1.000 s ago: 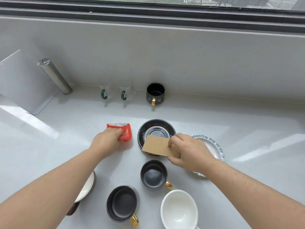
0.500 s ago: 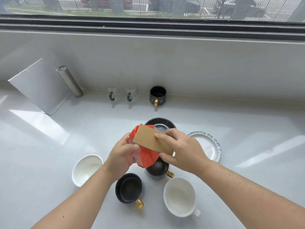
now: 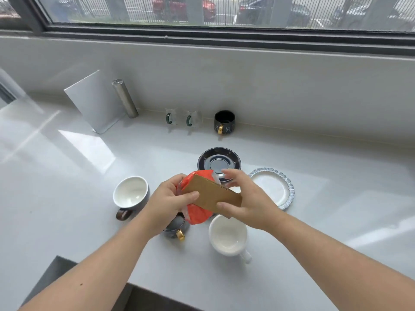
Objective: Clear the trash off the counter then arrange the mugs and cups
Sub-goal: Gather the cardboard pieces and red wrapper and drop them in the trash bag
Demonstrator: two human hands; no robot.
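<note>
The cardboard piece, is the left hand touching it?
Touching. The head view shows the left hand's thumb pressed flat on the near left corner of the cardboard, with the orange wrapper pinched behind it; no gap shows.

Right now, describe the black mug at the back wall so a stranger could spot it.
Below the window, three cups stand along the back wall. The black mug is rightmost, beside two clear glass cups with green handles. It alone is dark, with a gold handle.
</note>
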